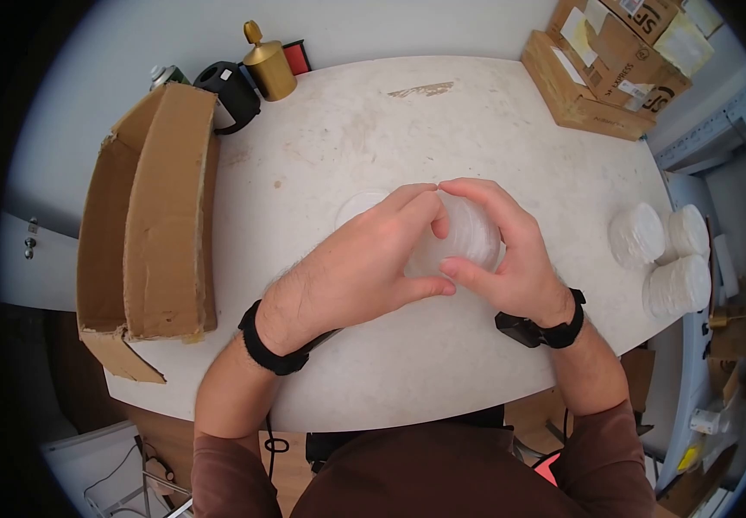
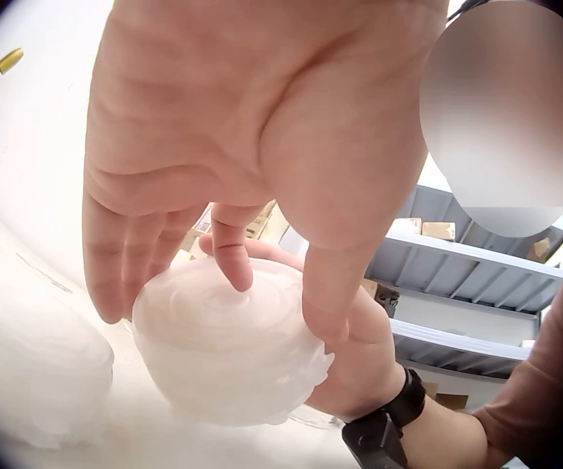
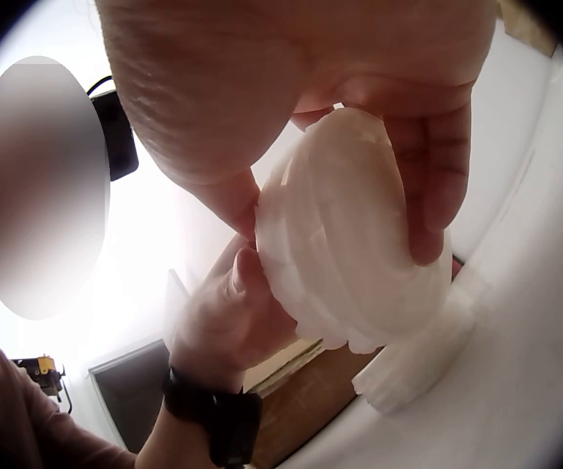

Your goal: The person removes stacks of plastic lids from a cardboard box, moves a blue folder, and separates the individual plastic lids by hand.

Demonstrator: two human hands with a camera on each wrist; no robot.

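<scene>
Both hands surround a whitish, translucent round stack (image 1: pixel 468 237) with wavy edges, held over the table. My left hand (image 1: pixel 364 259) curves around one side; in the left wrist view its index fingertip touches the top of the stack (image 2: pixel 228 342), with the thumb at the side. My right hand (image 1: pixel 515 250) grips the opposite side, its thumb near the left thumb in the head view. The right wrist view shows the stack (image 3: pixel 345 234) tilted between the right thumb and fingers. A second whitish round piece (image 1: pixel 356 207) lies partly hidden behind the left hand.
An open cardboard box (image 1: pixel 174 207) stands at the left. Behind it are a black container (image 1: pixel 230 99) and a gold canister (image 1: pixel 271 73). Several shipping boxes (image 1: pixel 623 69) occupy the back right, and several whitish round stacks (image 1: pixel 636 235) stand near the right edge.
</scene>
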